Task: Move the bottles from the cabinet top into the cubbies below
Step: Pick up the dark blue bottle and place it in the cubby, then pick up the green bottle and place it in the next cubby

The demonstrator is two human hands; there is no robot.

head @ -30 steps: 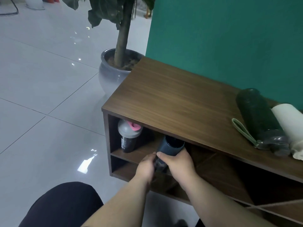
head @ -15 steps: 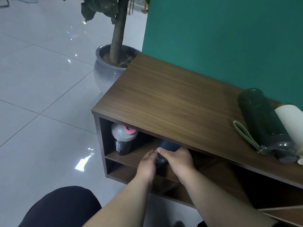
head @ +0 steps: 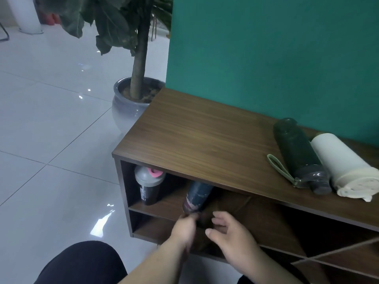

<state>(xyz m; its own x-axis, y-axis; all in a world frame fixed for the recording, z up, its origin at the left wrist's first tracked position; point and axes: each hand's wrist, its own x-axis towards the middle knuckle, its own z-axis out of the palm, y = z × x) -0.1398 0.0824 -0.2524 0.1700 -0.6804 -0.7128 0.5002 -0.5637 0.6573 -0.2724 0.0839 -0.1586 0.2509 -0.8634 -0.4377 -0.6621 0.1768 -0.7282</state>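
A dark blue bottle leans in the upper left cubby of the brown cabinet, its top hidden under the cabinet top. My left hand is blurred, its fingertips at the bottle's lower end; I cannot tell if it grips. My right hand hovers just right of the bottle with fingers spread and nothing in it. A black shaker bottle with a grey lid and pink cap stands at the cubby's left. On the cabinet top lie a dark green bottle with a strap and a white bottle.
A potted tree in a grey pot stands on the glossy tiled floor by the cabinet's far left corner. A green wall backs the cabinet. My dark-clothed knee is at the bottom left. More cubbies with diagonal dividers lie to the right.
The blue bottle has gone deeper into the upper cubby and now leans there. My right hand has let go and pulled back; my left hand has slid down to the bottle's lower end.
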